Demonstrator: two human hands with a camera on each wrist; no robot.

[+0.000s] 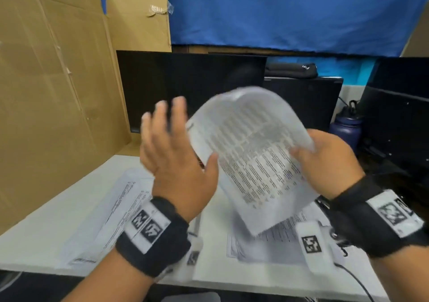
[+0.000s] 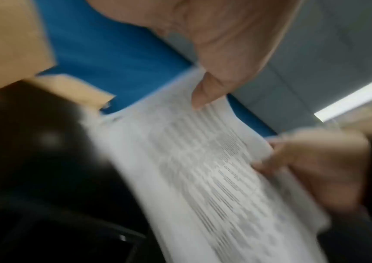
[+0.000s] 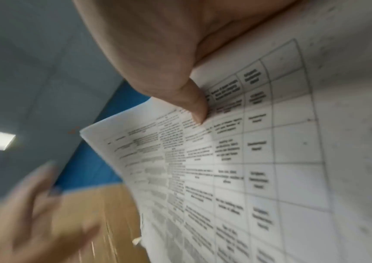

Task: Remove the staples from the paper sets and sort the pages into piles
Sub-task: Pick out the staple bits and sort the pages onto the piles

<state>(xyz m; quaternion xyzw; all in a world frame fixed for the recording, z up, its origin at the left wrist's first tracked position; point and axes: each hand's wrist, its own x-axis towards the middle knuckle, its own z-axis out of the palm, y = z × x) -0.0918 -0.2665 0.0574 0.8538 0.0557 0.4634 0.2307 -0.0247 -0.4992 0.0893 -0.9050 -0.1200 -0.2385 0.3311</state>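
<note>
A stapled paper set (image 1: 253, 157), printed with text and a table, hangs curved in the air above the white table (image 1: 46, 243). My right hand (image 1: 325, 160) grips its right edge, and in the right wrist view the thumb (image 3: 194, 105) presses on the printed page (image 3: 247, 160). My left hand (image 1: 181, 144) is at the set's left edge with its fingers straight and spread, the thumb against the paper (image 2: 191, 169). Whether it pinches the sheet I cannot tell, because the frames are blurred. One pile of pages (image 1: 116, 209) lies at the left of the table and another pile (image 1: 274, 246) under my right wrist.
A black monitor (image 1: 185, 88) stands behind the table, with cardboard (image 1: 58, 81) at the left and blue cloth (image 1: 290, 11) above. A dark blue bottle (image 1: 347, 125) and black computer cases (image 1: 399, 116) stand at the right. A black cable (image 1: 355, 278) runs off the table's front right.
</note>
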